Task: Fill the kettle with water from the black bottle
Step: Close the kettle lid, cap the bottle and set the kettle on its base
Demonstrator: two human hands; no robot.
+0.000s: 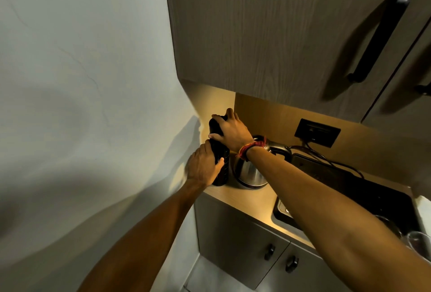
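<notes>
The black bottle (222, 163) stands upright on the counter's left end, close to the wall. My left hand (204, 168) wraps around its lower body. My right hand (231, 129) grips its top, covering the cap, which I cannot see. Right beside the bottle sits the steel kettle (249, 171) with a black handle and base; my right wrist, with a red thread band, crosses over its top and hides the lid.
A wooden counter (251, 198) holds a black cooktop (354, 186) to the right, with a cable running to a wall socket (317, 132). A glass (417, 242) is at the right edge. Overhead cabinets (279, 35) hang close above; lower cabinet doors (245, 242) are below.
</notes>
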